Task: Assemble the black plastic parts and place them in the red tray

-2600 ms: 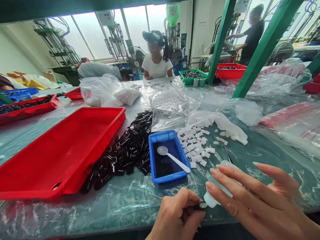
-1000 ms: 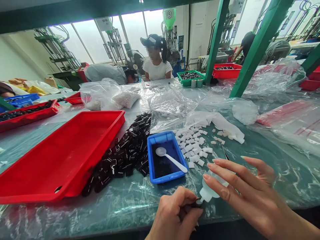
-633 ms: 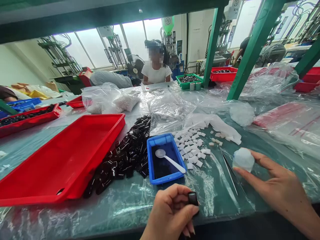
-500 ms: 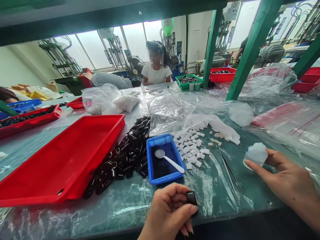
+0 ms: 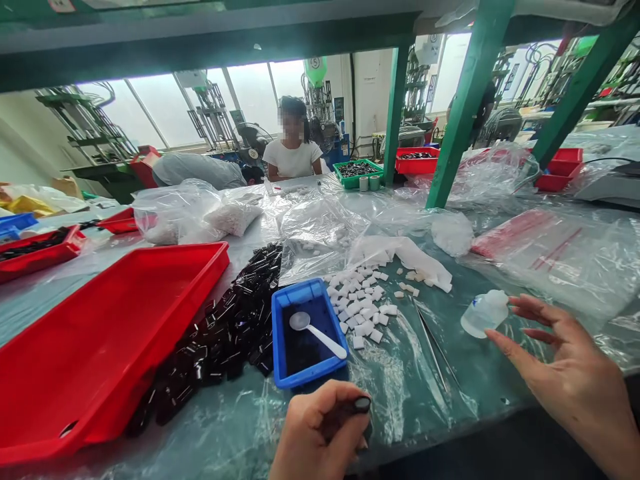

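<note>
My left hand [image 5: 323, 430] is closed at the near table edge, pinching a small glossy black piece [image 5: 362, 404] between thumb and fingers. To the right, my right hand [image 5: 565, 360] has its fingers spread beside a small translucent cup [image 5: 477, 319] topped with white fluffy material. The cup stands on the table, its thumb-side edge close to my thumb tip. Just beyond my left hand is a blue tray [image 5: 281, 373] with a dark inside, where a white plastic spoon [image 5: 325, 341] rests across the rim. Metal tweezers [image 5: 434, 347] lie between tray and cup.
Many black pieces [image 5: 225, 333] are heaped between a large red tray [image 5: 115, 320] and the blue tray. Small white blocks [image 5: 360, 307] lie beyond it, near clear plastic bags [image 5: 560, 257]. A green post [image 5: 460, 113] rises behind; a person [image 5: 294, 157] sits across the table.
My right hand has let go of the cup, its fingers parting from it. My left hand has turned the black piece, which shows edge-on. The whole view has shifted somewhat to the right.
</note>
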{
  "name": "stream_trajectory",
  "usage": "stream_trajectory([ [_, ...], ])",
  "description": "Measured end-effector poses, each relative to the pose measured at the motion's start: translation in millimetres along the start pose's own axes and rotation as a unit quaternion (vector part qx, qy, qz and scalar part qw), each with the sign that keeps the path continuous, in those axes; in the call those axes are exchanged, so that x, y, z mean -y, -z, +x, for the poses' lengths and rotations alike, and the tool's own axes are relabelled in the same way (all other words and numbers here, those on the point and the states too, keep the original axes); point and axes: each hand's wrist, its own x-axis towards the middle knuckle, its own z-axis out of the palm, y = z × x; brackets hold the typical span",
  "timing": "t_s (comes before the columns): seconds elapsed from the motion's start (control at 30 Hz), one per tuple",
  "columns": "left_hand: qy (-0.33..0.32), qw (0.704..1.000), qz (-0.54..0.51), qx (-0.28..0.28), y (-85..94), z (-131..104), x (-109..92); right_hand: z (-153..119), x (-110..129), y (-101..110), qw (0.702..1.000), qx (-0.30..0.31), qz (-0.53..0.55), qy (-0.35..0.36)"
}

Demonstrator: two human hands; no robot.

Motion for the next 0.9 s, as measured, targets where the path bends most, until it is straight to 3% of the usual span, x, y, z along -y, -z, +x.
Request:
stream_trajectory([
  [0.1, -0.017, 0.999, 0.03, 0.01, -0.3, 2, 6, -5, 30, 11, 0.998, -0.062, 0.003, 0.02],
  [0.2, -0.048, 0.998, 0.045, 0.019, 0.0, 3, 9, -5, 48, 3, 0.988, 0.026, -0.01, 0.15],
  [0.3, -0.072, 0.996, 0.047, 0.018, 0.2, 3, 10, 1, 50, -24, 0.963, 0.137, -0.051, 0.228],
  [0.43, -0.099, 0.993, 0.058, 0.011, 0.2, 2, 12, 17, 47, -61, 0.941, 0.235, -0.151, 0.192],
  [0.6, -0.103, 0.992, 0.07, 0.015, 0.6, 3, 17, 46, 62, -79, 0.893, 0.332, -0.281, 0.113],
  [0.73, -0.11, 0.991, 0.07, 0.026, 1.6, 4, 19, 67, 81, -90, 0.865, 0.37, -0.327, 0.088],
  [0.9, -0.119, 0.989, 0.073, 0.038, 2.6, 5, 21, 85, 88, -114, 0.854, 0.389, -0.338, 0.069],
])
